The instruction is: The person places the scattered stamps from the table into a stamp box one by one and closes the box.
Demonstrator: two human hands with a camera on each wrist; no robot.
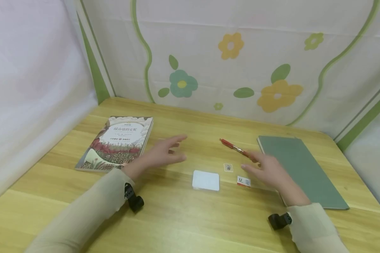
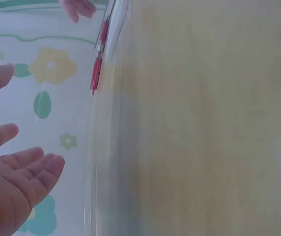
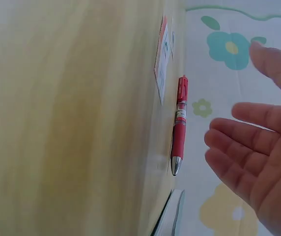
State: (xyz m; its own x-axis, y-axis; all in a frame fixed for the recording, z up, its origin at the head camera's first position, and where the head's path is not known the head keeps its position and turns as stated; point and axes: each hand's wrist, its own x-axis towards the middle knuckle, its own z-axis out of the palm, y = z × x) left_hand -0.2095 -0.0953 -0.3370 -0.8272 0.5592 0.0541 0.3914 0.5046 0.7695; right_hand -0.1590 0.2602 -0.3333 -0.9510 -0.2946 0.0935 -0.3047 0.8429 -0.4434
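Observation:
My left hand [image 1: 163,153], fingers loosely spread, hovers just right of a paperback book [image 1: 118,142] with a flowery cover and holds nothing. My right hand [image 1: 267,168] hangs beside a red click pen [image 1: 232,146], its fingers relaxed. In the head view the fingertips overlap the pen's near end, but in the right wrist view the pen [image 3: 180,125] lies apart from the hand [image 3: 258,147]. Between the hands lie a small stack of blank white cards [image 1: 206,180], a tiny square stamp-like paper [image 1: 228,167] and a small red-and-white printed slip [image 1: 244,181].
A large green hardcover book or folder [image 1: 304,172] lies on the right of the wooden table [image 1: 164,218], partly under the right hand's outline. White cloth [image 1: 202,45] with printed flowers walls off the back and sides.

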